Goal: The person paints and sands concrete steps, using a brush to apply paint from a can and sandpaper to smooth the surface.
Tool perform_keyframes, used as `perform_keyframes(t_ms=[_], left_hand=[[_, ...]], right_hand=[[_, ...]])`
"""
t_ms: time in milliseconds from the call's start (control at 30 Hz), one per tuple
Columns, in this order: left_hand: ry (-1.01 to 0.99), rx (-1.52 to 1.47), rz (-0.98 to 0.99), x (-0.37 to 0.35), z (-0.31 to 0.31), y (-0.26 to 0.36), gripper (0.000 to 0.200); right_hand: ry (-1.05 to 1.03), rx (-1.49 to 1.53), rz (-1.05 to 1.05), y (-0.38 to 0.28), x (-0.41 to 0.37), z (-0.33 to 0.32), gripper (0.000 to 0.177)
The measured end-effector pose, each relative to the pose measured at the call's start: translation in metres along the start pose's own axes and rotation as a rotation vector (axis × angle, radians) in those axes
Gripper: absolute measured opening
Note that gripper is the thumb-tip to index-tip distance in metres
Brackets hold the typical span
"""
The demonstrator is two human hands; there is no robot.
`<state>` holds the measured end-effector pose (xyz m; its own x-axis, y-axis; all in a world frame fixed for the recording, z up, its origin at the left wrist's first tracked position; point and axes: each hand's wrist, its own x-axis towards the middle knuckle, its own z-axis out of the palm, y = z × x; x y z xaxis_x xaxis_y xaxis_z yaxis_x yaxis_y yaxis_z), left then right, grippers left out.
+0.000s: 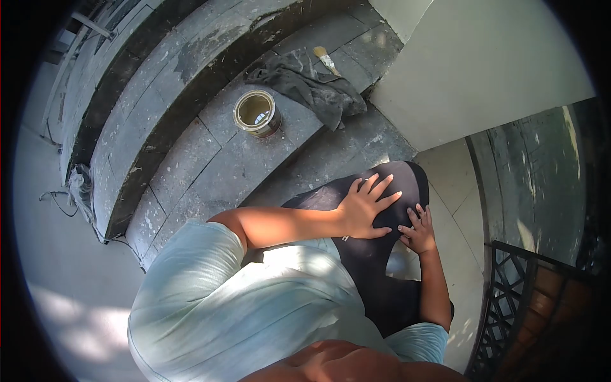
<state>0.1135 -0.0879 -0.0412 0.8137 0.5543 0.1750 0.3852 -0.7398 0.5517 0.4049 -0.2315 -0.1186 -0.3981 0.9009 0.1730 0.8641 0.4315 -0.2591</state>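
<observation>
My left hand (pixel 368 209) lies on the knee of my dark trousers (pixel 407 181), palm down, fingers spread and holding nothing. Beside it, my right hand (pixel 418 232) touches the other side of the same leg, its fingers apart. An open paint can (pixel 272 123) stands upright on the grey stone step ahead and to the left, away from both hands. Liquid inside it reflects light. Farther up, a dark crumpled cloth (pixel 312 89) is spread over the step. A paintbrush (pixel 326 60) with pale bristles and a whitish handle lies by the cloth.
Curved, paint-spattered stone steps (pixel 184 165) rise on the left. A pale wall (pixel 484 70) stands at upper right. A dark lattice panel (pixel 509 286) is at lower right. A plastic-wrapped object (pixel 79 184) with a cable sits by the steps' left end.
</observation>
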Motion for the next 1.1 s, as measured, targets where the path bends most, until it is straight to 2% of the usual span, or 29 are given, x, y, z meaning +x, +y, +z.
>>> perform_keyframes(t_ms=[200, 400, 533, 700, 1100], left_hand=[[0.070, -0.012, -0.003, -0.003, 0.000, -0.002, 0.092], [-0.004, 0.008, -0.031, -0.004, 0.001, -0.002, 0.091], [-0.054, 0.010, -0.047, -0.004, -0.004, 0.000, 0.091], [-0.126, 0.041, -0.060, -0.002, -0.008, 0.002, 0.093], [-0.156, 0.048, -0.070, -0.003, -0.010, 0.007, 0.092]], right_hand=[[-0.022, -0.063, 0.010, 0.001, 0.002, -0.005, 0.049], [0.008, -0.057, 0.016, -0.002, 0.004, -0.006, 0.041], [-0.047, -0.081, 0.054, -0.008, 0.008, -0.014, 0.042], [0.001, -0.086, 0.064, -0.016, 0.013, -0.023, 0.038], [-0.020, -0.085, 0.080, -0.019, 0.018, -0.031, 0.035]])
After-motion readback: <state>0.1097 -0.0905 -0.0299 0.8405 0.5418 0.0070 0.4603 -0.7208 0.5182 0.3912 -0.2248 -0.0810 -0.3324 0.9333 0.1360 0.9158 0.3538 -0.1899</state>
